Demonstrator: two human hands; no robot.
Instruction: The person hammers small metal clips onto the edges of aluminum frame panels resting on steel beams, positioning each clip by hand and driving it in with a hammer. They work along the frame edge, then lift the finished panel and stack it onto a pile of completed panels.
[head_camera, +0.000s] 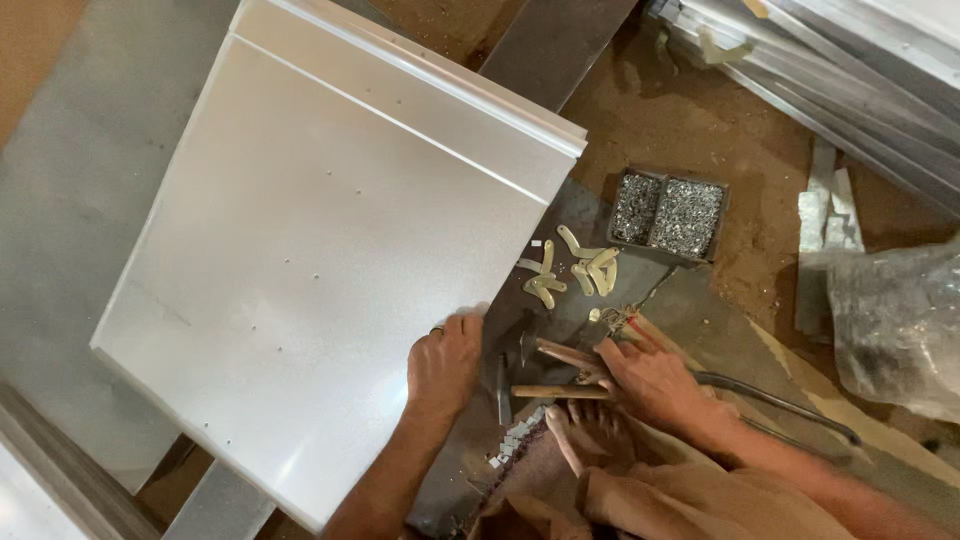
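My hands on the panel edge and among the tools

Head view: my left hand (443, 362) lies flat, fingers together, on the near edge of the pale metal panel (330, 240); my right hand (650, 380) closes over wooden tool handles (560, 372) — a two-part tray of small screws (668, 214) sits beyond, cream plastic brackets (575, 273) between, a clear plastic bag (900, 325) far right.
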